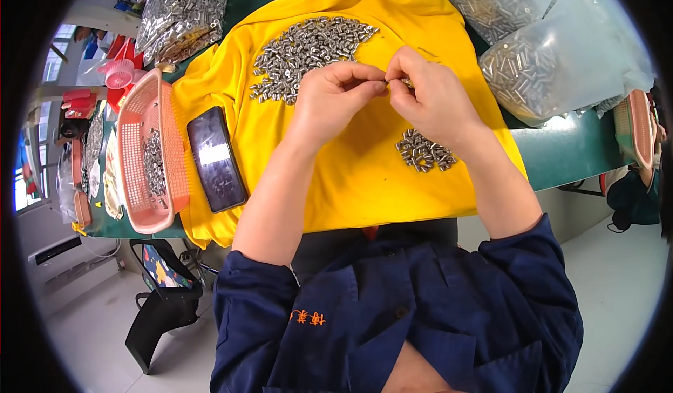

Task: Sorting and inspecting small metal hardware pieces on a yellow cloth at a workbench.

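Over a yellow cloth, my left hand and my right hand meet with their fingertips pinched together. Whatever is between them is too small and too covered by the fingers to name. Just beyond my left hand lies a large heap of small, shiny metal cylinders. A smaller pile of similar metal cylinders rests on the cloth, nearer to me and below my right hand.
A dark phone lies left of my left forearm. Beside it stands a pink plastic basket with metal pieces inside. Clear bags of metal parts stand at the back left and right. A green table shows around the cloth.
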### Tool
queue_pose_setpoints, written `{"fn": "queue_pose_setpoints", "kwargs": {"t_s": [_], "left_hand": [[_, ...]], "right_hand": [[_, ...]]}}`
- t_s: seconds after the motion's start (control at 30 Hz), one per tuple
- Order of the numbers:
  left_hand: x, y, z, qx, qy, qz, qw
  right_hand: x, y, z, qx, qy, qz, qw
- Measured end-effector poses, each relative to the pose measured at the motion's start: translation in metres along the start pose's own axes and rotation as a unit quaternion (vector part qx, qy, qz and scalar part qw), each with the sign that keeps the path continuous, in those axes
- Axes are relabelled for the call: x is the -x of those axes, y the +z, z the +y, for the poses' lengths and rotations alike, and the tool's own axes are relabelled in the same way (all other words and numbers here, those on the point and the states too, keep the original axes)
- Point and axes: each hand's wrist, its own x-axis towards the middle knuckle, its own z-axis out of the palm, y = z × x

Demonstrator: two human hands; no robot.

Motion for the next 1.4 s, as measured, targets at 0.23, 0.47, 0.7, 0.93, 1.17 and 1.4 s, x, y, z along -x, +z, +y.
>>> {"fn": "queue_pose_setpoints", "kwargs": {"t_s": [0.23, 0.47, 0.7, 0.93, 1.17, 1.4], "left_hand": [[0.001, 0.003, 0.004, -0.113, 0.039, 0.033, 0.992], [-0.003, -0.012, 0.0, -0.065, -0.022, 0.104, 0.992], [-0.002, -0.016, -0.007, 0.196, -0.036, 0.021, 0.98], [0.0, -0.007, -0.006, 0.311, -0.068, -0.038, 0.947], [0.001, -0.005, -0.007, 0.31, -0.065, -0.042, 0.947], [0.002, -0.005, -0.005, 0.209, -0.008, -0.028, 0.978]], "right_hand": [[-0.002, 0.005, 0.004, -0.004, -0.016, 0.015, 1.0], [-0.001, -0.004, -0.002, -0.058, 0.022, 0.086, 0.994], [-0.002, 0.001, -0.001, -0.119, 0.005, 0.061, 0.991], [-0.002, -0.001, 0.001, -0.184, 0.007, 0.044, 0.982], [-0.001, -0.002, -0.004, -0.156, -0.01, 0.034, 0.987], [0.001, 0.003, -0.002, -0.049, -0.02, 0.038, 0.998]]}}
